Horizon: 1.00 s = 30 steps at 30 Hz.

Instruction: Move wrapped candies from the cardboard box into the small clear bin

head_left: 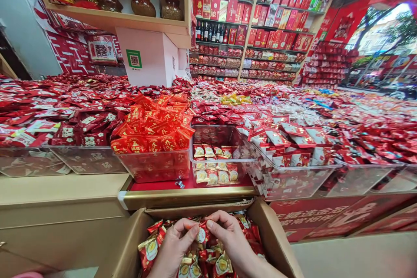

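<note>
Both hands are at work above the open mouth of the cardboard box (275, 236): the left hand (176, 241) and the right hand (233, 236) each pinch the same small red packet (202, 234) between thumb and forefinger. A two-sided pinch like this probably keeps the light wrapper taut and steady, and anything dropped would land back inside the box. The packet's pale printed face is turned up toward the wearer; its long axis seems to run across the box from hand to hand, though the fingertips cover its ends, so that is uncertain. Beneath, loose red and gold packets (223, 265) lie at mixed angles in the box.

Just beyond the box, on the surface (151, 200), stands a partly filled clear bin (241, 168), its packets in fairly neat rows, presumably to show their fronts. Left of it, beyond the box, orange-red packets (154, 124) heap above their bin's rim. Well beyond the box, shelves (221, 19) carry bottles and boxes, upright for display.
</note>
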Each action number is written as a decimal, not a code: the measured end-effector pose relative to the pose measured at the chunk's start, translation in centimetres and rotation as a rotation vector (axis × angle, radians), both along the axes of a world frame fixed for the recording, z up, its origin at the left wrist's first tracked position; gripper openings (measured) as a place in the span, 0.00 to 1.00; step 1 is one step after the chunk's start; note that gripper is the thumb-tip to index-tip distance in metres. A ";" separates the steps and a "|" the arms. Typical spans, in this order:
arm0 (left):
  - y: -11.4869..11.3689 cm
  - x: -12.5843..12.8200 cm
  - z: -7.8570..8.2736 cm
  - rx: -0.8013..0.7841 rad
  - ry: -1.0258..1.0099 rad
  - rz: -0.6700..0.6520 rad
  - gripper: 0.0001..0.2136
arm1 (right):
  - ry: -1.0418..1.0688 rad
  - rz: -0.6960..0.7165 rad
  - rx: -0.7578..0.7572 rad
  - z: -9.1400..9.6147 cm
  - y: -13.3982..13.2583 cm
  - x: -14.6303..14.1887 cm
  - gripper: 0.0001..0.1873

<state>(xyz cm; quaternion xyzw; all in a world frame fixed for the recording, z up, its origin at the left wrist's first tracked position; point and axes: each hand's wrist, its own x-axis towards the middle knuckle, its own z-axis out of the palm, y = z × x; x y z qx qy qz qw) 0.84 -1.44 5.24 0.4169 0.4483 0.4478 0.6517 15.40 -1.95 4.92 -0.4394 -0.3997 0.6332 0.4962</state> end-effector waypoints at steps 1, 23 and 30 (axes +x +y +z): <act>0.0 0.1 0.0 -0.024 -0.050 0.002 0.07 | -0.006 -0.019 0.004 -0.1 0.1 0.0 0.17; 0.1 -0.1 0.6 -0.077 -0.120 0.112 0.12 | -0.133 0.005 0.068 -0.6 0.0 -0.1 0.18; 0.2 -0.7 0.6 -0.043 -0.072 0.101 0.06 | -0.133 0.016 0.019 -0.1 -0.3 -0.2 0.20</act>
